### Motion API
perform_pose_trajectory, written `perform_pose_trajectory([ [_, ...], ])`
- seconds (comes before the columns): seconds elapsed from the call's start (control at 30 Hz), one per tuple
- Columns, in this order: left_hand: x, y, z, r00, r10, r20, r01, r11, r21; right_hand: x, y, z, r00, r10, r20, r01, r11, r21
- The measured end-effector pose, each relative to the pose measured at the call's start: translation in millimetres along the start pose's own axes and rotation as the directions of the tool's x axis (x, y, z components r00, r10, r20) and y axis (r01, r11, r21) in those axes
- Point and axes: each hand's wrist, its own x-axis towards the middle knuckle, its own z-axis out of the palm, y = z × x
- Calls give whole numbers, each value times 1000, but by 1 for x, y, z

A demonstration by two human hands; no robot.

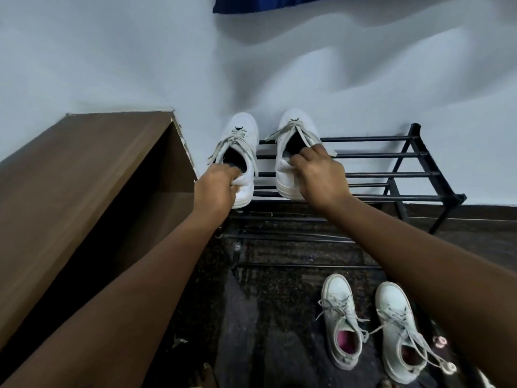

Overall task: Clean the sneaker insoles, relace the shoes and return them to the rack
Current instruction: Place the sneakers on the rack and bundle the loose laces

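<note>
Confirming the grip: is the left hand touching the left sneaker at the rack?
Touching. The head view shows the left hand gripping the left sneaker at its heel, fingers inside.

Both bare forearms stretch forward, almost straight, palms down. The left hand (215, 189) grips the heel of the left sneaker (247, 127), fingers curled into its opening. The right hand (321, 179) grips the right sneaker (293, 116) the same way.

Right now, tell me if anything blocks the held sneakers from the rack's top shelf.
Nothing visible does. The left hand grips the left sneaker, right hand the right sneaker, over bare top bars of the rack.
</note>
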Motion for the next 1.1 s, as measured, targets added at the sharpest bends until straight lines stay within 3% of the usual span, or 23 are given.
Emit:
perform_pose_trajectory([
  [0.23, 15, -14, 21, 997, -77, -12, 77, 997, -6, -7, 2, 39, 1000, -23, -20, 24, 1000, 11],
  [0.47, 40, -19, 24, 987, -144, 68, 148, 988, -53, -3, 2, 51, 1000, 28, -3, -28, 998, 51],
  [0.77, 42, -30, 20, 996, -40, 77, 51, 989, -140, 8, 7, 44, 975, 119, 187, -126, 992, 24],
  [1.1, 43, -34, 15, 995, -2, 104, 13, 995, -98, -4, 9, 50, 975, 128, 183, -139, 989, 46],
])
